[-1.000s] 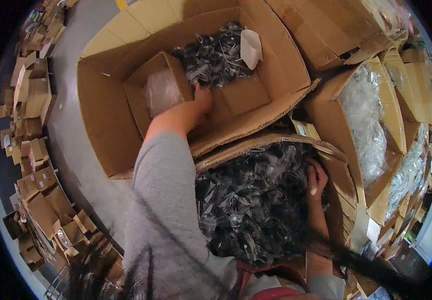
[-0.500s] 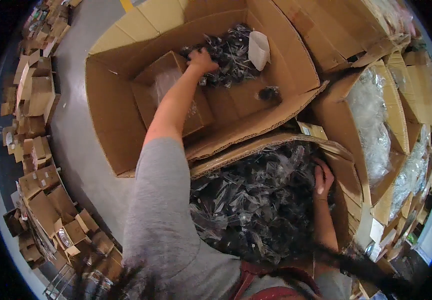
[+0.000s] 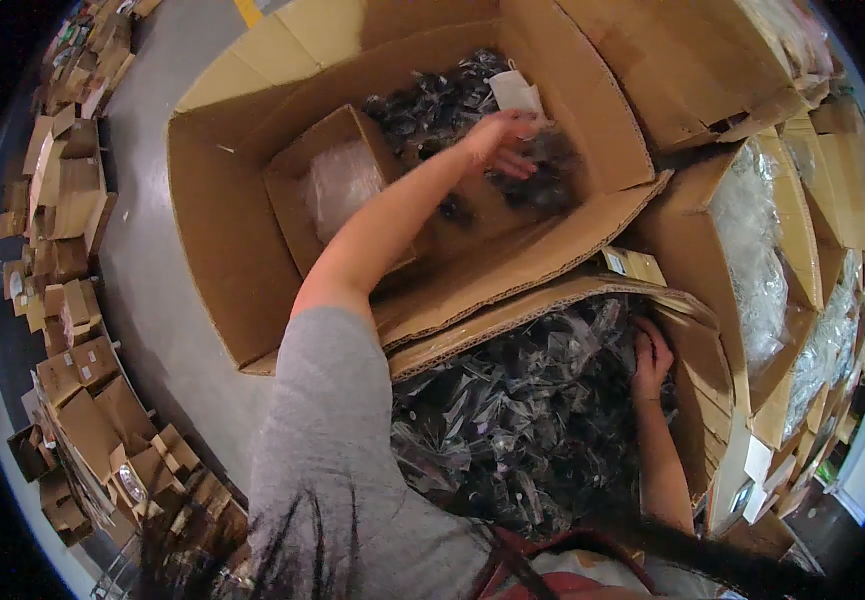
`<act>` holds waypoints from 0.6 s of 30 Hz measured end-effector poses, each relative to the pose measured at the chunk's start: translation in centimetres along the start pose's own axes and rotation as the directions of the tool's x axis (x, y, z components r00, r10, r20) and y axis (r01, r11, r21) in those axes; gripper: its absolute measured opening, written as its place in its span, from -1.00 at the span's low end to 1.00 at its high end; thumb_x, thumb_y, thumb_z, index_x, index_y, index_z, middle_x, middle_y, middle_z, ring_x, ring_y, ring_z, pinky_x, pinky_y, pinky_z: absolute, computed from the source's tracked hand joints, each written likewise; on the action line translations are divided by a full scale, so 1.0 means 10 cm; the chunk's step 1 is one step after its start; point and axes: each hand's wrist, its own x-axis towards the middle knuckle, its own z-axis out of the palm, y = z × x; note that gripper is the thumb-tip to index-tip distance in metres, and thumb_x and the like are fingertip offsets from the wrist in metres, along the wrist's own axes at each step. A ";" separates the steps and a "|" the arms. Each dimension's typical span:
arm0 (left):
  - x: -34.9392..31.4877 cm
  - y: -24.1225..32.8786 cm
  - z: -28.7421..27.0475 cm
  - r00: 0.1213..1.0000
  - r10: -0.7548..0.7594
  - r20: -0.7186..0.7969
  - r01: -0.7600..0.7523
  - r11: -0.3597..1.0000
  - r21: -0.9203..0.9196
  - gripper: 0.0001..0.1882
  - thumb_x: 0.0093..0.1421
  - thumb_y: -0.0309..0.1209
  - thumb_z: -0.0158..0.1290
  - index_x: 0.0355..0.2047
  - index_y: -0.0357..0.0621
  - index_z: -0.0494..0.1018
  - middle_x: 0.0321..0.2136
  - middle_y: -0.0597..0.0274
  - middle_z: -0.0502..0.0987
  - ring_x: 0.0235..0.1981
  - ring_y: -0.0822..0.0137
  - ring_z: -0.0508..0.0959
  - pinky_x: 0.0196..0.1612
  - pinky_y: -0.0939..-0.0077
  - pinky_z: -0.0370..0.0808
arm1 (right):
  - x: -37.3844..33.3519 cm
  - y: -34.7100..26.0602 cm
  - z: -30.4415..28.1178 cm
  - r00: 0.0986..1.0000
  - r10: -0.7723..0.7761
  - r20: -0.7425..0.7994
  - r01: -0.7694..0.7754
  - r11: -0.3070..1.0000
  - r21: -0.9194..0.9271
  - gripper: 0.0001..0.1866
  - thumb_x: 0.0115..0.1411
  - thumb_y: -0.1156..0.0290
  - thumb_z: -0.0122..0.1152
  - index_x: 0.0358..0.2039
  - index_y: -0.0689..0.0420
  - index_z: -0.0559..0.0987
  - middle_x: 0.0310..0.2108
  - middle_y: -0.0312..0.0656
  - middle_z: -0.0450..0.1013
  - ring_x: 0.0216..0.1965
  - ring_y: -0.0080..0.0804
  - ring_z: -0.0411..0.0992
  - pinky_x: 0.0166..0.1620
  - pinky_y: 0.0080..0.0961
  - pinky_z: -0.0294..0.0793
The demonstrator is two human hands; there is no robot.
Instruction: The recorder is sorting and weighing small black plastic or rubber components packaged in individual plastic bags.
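My left hand (image 3: 502, 146), loosely spread, hangs inside the large carton (image 3: 220, 235), dark packets (image 3: 544, 185) just to its right; my right hand (image 3: 650, 358) curls at another dark heap's (image 3: 512, 425) edge, grip unclear.

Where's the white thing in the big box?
Head view: the white thing is by the right wall of the big box, above the left hand.

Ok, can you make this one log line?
left hand: open, in large carton | right hand: at dark pile's right edge | white item: near left hand
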 end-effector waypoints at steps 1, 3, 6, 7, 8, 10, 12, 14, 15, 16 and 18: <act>0.11 0.08 -0.04 0.981 -0.053 0.187 0.068 0.995 -0.075 -0.42 0.12 -0.08 0.00 0.11 -0.08 0.35 -0.19 0.02 0.57 -0.18 0.02 0.56 -0.21 0.30 0.52 | -0.01 -0.01 -0.03 1.000 0.002 0.003 -0.002 1.000 -0.004 -0.70 0.23 0.38 0.02 -0.10 0.21 0.56 -0.26 -0.20 0.54 -0.30 -0.54 0.41 -0.15 -0.55 0.38; 0.48 0.06 -0.52 0.996 0.063 -0.063 -0.061 0.998 0.024 -0.59 0.19 -0.10 -0.09 -0.18 -0.14 0.52 -0.33 0.04 0.61 -0.44 0.21 0.61 -0.38 0.30 0.52 | 0.00 -0.01 -0.04 0.995 0.078 0.068 -0.078 0.997 -0.003 -0.70 0.23 0.37 0.00 -0.09 0.22 0.56 -0.24 -0.18 0.54 -0.26 -0.51 0.42 -0.11 -0.54 0.37; 0.82 -0.03 -1.48 0.775 0.548 -0.315 0.167 0.303 0.938 -0.59 0.08 -0.08 -0.02 -0.37 -0.17 0.60 -0.32 -0.07 0.60 -0.26 0.13 0.62 -0.18 0.31 0.52 | 0.00 0.07 -0.04 0.994 -0.101 0.035 0.102 0.995 -0.021 -0.69 0.22 0.38 -0.01 -0.09 0.23 0.55 -0.21 -0.14 0.53 -0.20 -0.42 0.43 -0.04 -0.48 0.36; 0.80 0.02 -1.40 0.844 0.411 -0.343 0.285 0.198 0.938 -0.56 0.06 -0.06 0.00 -0.27 -0.14 0.59 -0.15 -0.08 0.56 -0.10 0.04 0.56 -0.08 0.24 0.50 | -0.03 0.12 -0.06 0.998 -0.068 0.006 0.068 0.997 -0.038 -0.69 0.22 0.38 -0.01 -0.09 0.23 0.55 -0.21 -0.14 0.53 -0.20 -0.42 0.43 -0.04 -0.48 0.36; 0.63 0.11 -1.29 0.873 0.337 -0.354 0.385 -0.029 0.922 -0.45 0.04 -0.02 0.03 -0.07 -0.13 0.50 0.00 -0.04 0.48 -0.01 0.00 0.51 0.06 0.04 0.38 | -0.05 0.09 -0.08 1.000 -0.010 0.010 0.010 1.000 -0.003 -0.69 0.22 0.39 -0.01 -0.09 0.23 0.54 -0.18 -0.11 0.52 -0.16 -0.35 0.44 0.00 -0.45 0.35; 0.57 -0.03 -1.64 0.830 0.393 -0.396 0.518 -0.280 0.808 -0.26 0.00 0.01 0.08 0.12 -0.18 0.32 0.08 -0.03 0.41 0.10 -0.01 0.42 0.17 -0.16 0.19 | -0.03 0.07 -0.05 0.999 0.027 0.045 -0.029 0.999 0.046 -0.68 0.21 0.39 -0.01 -0.08 0.24 0.54 -0.15 -0.07 0.51 -0.11 -0.29 0.44 0.03 -0.42 0.33; 0.50 -0.05 -1.68 0.854 0.262 -0.449 0.512 -0.278 0.813 -0.16 -0.02 0.01 0.11 0.18 -0.27 0.21 0.08 -0.07 0.40 0.16 0.07 0.36 0.23 -0.21 0.03 | -0.03 0.10 -0.07 0.999 -0.020 0.030 0.021 1.000 -0.019 -0.66 0.19 0.42 -0.01 -0.05 0.24 0.53 -0.11 -0.05 0.50 -0.08 -0.23 0.43 0.06 -0.40 0.32; 0.62 -0.11 -1.72 0.806 0.340 -0.485 0.546 -0.112 0.830 -0.23 -0.04 0.00 0.13 0.10 -0.22 0.31 0.04 -0.07 0.44 0.11 -0.01 0.40 0.19 -0.19 0.12 | 0.00 0.04 -0.05 0.996 -0.084 -0.014 0.083 0.995 -0.058 -0.65 0.19 0.42 -0.01 -0.04 0.24 0.52 -0.10 -0.06 0.50 -0.08 -0.24 0.43 0.06 -0.41 0.31; 0.63 -0.16 -1.79 0.734 0.402 -0.548 0.573 0.067 0.817 -0.30 -0.06 0.00 0.15 0.02 -0.18 0.40 0.00 -0.07 0.48 0.07 -0.08 0.43 0.14 -0.17 0.20 | 0.02 -0.01 -0.02 0.986 -0.160 -0.034 0.157 0.983 -0.094 -0.64 0.18 0.42 0.00 -0.03 0.24 0.51 -0.10 -0.06 0.50 -0.08 -0.24 0.42 0.06 -0.41 0.31; 0.73 -0.25 -1.80 0.739 0.403 -0.540 0.566 0.063 0.822 -0.30 -0.06 0.00 0.15 0.02 -0.18 0.40 0.00 -0.07 0.48 0.07 -0.08 0.43 0.14 -0.17 0.20 | 0.01 0.02 -0.03 0.987 -0.157 -0.043 0.152 0.984 -0.096 -0.64 0.18 0.42 0.00 -0.03 0.24 0.51 -0.10 -0.06 0.50 -0.08 -0.24 0.42 0.06 -0.41 0.31; 0.90 -0.42 -1.85 0.679 0.588 -0.439 -0.154 0.699 0.698 -0.45 0.01 -0.15 0.07 -0.06 -0.27 0.41 -0.14 -0.12 0.55 -0.06 -0.07 0.52 0.11 -0.03 0.30 | -0.02 0.11 -0.06 0.990 -0.128 -0.057 0.120 0.986 -0.116 -0.62 0.18 0.41 0.03 0.01 0.24 0.50 -0.09 -0.05 0.49 -0.06 -0.23 0.43 0.07 -0.40 0.31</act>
